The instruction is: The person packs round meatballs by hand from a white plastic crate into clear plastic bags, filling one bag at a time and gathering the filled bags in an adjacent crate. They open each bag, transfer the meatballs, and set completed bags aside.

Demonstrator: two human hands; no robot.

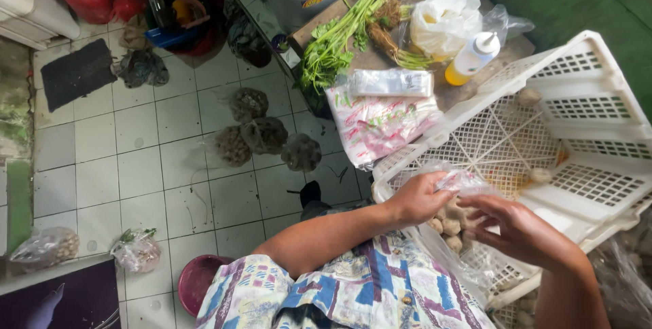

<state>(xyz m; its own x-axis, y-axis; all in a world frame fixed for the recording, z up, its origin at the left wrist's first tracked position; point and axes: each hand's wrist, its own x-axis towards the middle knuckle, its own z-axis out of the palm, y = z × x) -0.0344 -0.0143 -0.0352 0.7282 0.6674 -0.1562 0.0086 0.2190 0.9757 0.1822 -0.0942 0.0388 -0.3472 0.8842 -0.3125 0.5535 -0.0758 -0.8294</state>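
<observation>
The left hand (pixel 415 198) pinches the top of a thin clear bag (pixel 456 181) — its fingers are closed on the crinkly plastic. The right hand (pixel 521 230) is just beside it, fingers curled and touching the bag's side; I cannot tell if they grip it. Inside the bag sit small round pale balls (pixel 449 226), lumpy and dull, like little dough or meat balls. The bag hangs over the near corner of a white plastic crate (pixel 584 91), which is hard, with a grid of small holes. A few loose balls lie in the crate.

It looks like the bag is being filled or closed at the top. The next move would call for a firm pinch with both hands, since the plastic is thin and slippery and the balls are heavy for it.

On the desk (pixel 367 61) behind the crate lie green leafy stalks (pixel 336 37), a flat pink-and-white packet (pixel 380 122), a yellow squeeze bottle (pixel 472 61) and a soft white bag (pixel 441 23). More filled bags (pixel 261 135) — dark and knobbly — sit on the white tiled floor (pixel 136 159).
</observation>
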